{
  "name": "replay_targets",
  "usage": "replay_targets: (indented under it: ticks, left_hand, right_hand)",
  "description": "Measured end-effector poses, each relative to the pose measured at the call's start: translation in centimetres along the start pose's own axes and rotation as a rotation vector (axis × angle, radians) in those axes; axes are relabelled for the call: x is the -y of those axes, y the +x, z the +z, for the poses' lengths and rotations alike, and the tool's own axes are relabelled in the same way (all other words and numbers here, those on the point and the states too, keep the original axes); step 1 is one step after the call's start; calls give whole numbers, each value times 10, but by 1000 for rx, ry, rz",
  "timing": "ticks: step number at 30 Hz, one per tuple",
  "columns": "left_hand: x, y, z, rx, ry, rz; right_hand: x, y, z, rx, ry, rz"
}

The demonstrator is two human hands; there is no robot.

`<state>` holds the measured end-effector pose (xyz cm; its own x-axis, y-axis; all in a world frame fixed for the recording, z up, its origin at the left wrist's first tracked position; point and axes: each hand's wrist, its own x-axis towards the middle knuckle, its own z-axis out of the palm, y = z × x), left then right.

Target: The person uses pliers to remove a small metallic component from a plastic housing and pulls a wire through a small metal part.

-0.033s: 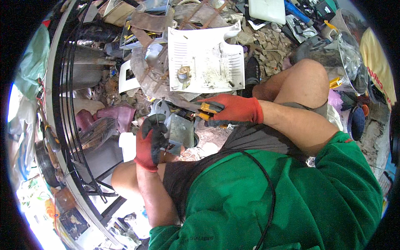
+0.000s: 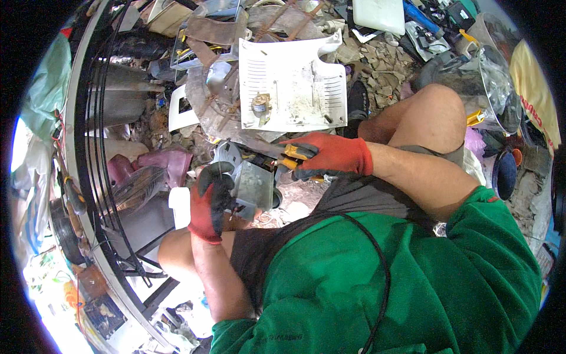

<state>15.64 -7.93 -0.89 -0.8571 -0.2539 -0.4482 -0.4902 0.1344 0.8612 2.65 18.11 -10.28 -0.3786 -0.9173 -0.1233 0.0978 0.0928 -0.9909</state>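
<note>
My right hand (image 2: 339, 154), in a red glove with dark fingers, grips a two-handled tool with yellow-and-black handles (image 2: 299, 151), seemingly pliers. Their metal end points left, its tip hard to make out. My left hand (image 2: 211, 197), gloved alike, is curled closed to the left of a grey box-shaped part (image 2: 254, 184). A small dark bit pokes out by its fingers, too small to name. Beyond both hands lies a stained white plastic cover (image 2: 289, 76) with slotted sides. On it rests a small round brass-coloured metal part (image 2: 260, 105).
A black metal rack with a pale frame (image 2: 79, 88) runs along my left. Behind the cover lie scrap pieces and an open box (image 2: 206, 38). To the right stands a clear plastic tub (image 2: 495, 88) with bags. My bent knees flank the work spot, a maroon plastic piece (image 2: 168, 162) left.
My left hand has shifted very slightly to the left. My right hand keeps its hold on the pliers.
</note>
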Motion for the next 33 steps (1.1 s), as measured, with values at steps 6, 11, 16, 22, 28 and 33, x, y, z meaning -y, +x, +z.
replay_targets:
  ticks: [6,11,16,22,28,33]
  left_hand:
    - [-10,-10,-7,-152,-82,36]
    - [-5,-9,-5,-140,-62,78]
    - [-7,-13,8,-19,-99,46]
    - [-6,-9,28,116,-12,51]
    - [-4,-6,44,158,-62,28]
    - [1,-4,47,184,-51,87]
  right_hand:
    - [5,-1,-5,-32,381,213]
    - [2,4,-2,-209,392,104]
    - [9,7,-1,-234,483,33]
    - [24,0,-2,-282,523,-28]
    - [25,-3,-2,-316,299,-14]
    - [33,-6,0,-310,303,64]
